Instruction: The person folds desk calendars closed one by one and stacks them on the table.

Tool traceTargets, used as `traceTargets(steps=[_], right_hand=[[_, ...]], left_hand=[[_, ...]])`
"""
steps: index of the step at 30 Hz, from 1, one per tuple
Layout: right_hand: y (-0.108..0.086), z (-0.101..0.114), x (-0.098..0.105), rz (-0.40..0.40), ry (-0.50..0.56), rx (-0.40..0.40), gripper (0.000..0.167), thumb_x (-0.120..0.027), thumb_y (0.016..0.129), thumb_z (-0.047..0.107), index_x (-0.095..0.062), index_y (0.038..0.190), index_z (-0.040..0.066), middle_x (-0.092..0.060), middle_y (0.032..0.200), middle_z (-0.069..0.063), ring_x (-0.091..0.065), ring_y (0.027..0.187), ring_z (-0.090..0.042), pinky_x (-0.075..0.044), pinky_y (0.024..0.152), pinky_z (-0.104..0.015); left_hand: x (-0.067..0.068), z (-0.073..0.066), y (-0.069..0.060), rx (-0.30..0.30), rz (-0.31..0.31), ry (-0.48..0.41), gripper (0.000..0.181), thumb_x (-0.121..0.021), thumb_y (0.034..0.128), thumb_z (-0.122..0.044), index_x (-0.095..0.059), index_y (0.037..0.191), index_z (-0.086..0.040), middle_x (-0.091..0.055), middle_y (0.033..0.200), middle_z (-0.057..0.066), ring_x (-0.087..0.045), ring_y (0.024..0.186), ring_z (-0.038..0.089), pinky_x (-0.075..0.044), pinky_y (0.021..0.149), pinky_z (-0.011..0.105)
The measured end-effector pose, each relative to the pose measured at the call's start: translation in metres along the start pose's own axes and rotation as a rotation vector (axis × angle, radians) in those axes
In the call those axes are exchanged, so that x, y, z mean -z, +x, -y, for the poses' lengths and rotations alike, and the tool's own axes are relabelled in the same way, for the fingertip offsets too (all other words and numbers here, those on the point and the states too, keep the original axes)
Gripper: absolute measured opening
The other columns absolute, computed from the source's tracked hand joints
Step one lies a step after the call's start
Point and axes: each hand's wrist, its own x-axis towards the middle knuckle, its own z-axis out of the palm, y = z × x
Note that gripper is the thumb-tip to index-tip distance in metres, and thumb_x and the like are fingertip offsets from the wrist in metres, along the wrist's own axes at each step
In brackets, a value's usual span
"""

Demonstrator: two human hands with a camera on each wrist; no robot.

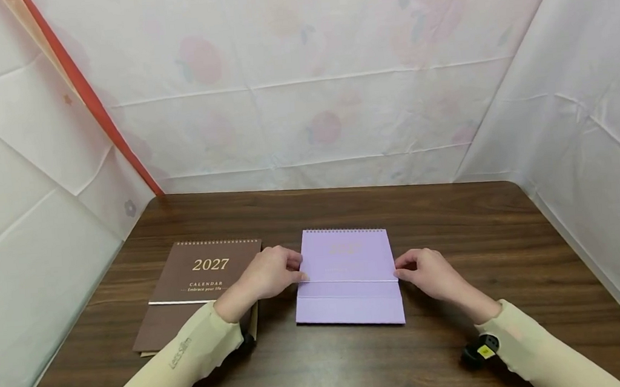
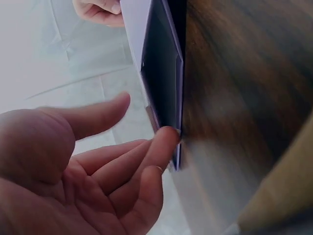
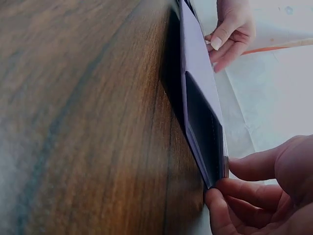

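Note:
A purple desk calendar [image 1: 348,260] with a spiral binding along its far edge sits on the table between both hands. Its stand is low, and the dark hollow inside shows from the side in both wrist views. My left hand [image 1: 276,271] is at its left side; in the left wrist view its fingertips [image 2: 168,134] touch the edge while the thumb stands apart. On the opposite side my right hand [image 1: 428,272] pinches the edge between thumb and fingers, as the right wrist view shows. A brown desk calendar [image 1: 212,268] marked 2027 lies left, partly under my left forearm.
The dark wooden table [image 1: 329,368] extends around both calendars. Pale patterned cloth [image 1: 302,97] hangs behind it and on both sides, with a red strip [image 1: 89,101] at the back left.

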Motion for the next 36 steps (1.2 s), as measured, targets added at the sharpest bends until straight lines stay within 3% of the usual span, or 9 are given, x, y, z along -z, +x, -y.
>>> traceTargets(steps=[5, 11, 16, 18, 21, 26, 36], right_hand=[[-0.009, 0.002, -0.003, -0.077, -0.100, 0.080, 0.013, -0.074, 0.089, 0.016, -0.076, 0.098, 0.006, -0.071, 0.099, -0.005, -0.065, 0.093, -0.024, -0.051, 0.085, -0.047], [-0.020, 0.007, -0.004, -0.189, -0.219, 0.149, 0.034, -0.073, 0.090, 0.021, -0.069, 0.118, 0.001, -0.067, 0.118, -0.014, -0.060, 0.112, -0.034, -0.049, 0.091, -0.054], [-0.025, 0.009, -0.005, -0.148, -0.227, 0.274, 0.041, -0.075, 0.088, 0.021, -0.066, 0.125, 0.005, -0.063, 0.124, -0.012, -0.057, 0.116, -0.032, -0.048, 0.094, -0.052], [-0.027, 0.009, -0.006, -0.114, -0.244, 0.335, 0.045, -0.077, 0.087, 0.022, -0.065, 0.128, 0.006, -0.060, 0.129, -0.012, -0.054, 0.120, -0.031, -0.047, 0.097, -0.051], [-0.030, 0.011, -0.008, -0.055, -0.291, 0.416, 0.052, -0.077, 0.088, 0.027, -0.062, 0.134, 0.008, -0.054, 0.139, -0.014, -0.047, 0.129, -0.032, -0.044, 0.102, -0.050], [-0.035, 0.019, -0.008, 0.032, -0.379, 0.472, 0.062, -0.074, 0.089, 0.038, -0.055, 0.142, 0.010, -0.043, 0.150, -0.017, -0.036, 0.139, -0.036, -0.038, 0.107, -0.050], [-0.041, 0.023, -0.014, 0.302, -0.437, 0.393, 0.069, -0.060, 0.098, 0.043, -0.035, 0.156, 0.014, -0.016, 0.162, -0.023, -0.013, 0.147, -0.045, -0.026, 0.111, -0.062]], left_hand=[[-0.001, -0.006, -0.012, -0.053, -0.018, 0.134, 0.036, -0.080, 0.0832, -0.036, -0.075, 0.112, -0.016, -0.074, 0.103, -0.001, -0.068, 0.097, 0.021, -0.053, 0.082, 0.044], [-0.006, -0.010, -0.027, -0.229, -0.116, 0.305, 0.036, -0.081, 0.0820, -0.036, -0.074, 0.109, -0.013, -0.071, 0.111, 0.004, -0.064, 0.103, 0.025, -0.054, 0.080, 0.045], [-0.010, -0.009, -0.034, -0.438, -0.196, 0.440, 0.044, -0.082, 0.0808, -0.042, -0.072, 0.115, -0.015, -0.066, 0.125, 0.007, -0.060, 0.111, 0.026, -0.053, 0.086, 0.042], [-0.011, -0.008, -0.036, -0.517, -0.181, 0.506, 0.050, -0.080, 0.0818, -0.046, -0.070, 0.122, -0.017, -0.061, 0.133, 0.009, -0.056, 0.118, 0.028, -0.050, 0.092, 0.043], [-0.013, -0.007, -0.040, -0.586, -0.118, 0.597, 0.059, -0.074, 0.0846, -0.053, -0.064, 0.132, -0.020, -0.051, 0.145, 0.010, -0.048, 0.129, 0.032, -0.045, 0.099, 0.048], [-0.016, -0.005, -0.047, -0.608, 0.000, 0.653, 0.067, -0.065, 0.0897, -0.058, -0.054, 0.144, -0.021, -0.041, 0.154, 0.012, -0.039, 0.139, 0.034, -0.037, 0.107, 0.050], [-0.017, -0.004, -0.055, -0.575, 0.130, 0.657, 0.059, -0.058, 0.0977, -0.049, -0.047, 0.150, -0.025, -0.034, 0.158, 0.009, -0.035, 0.142, 0.036, -0.034, 0.108, 0.055]])
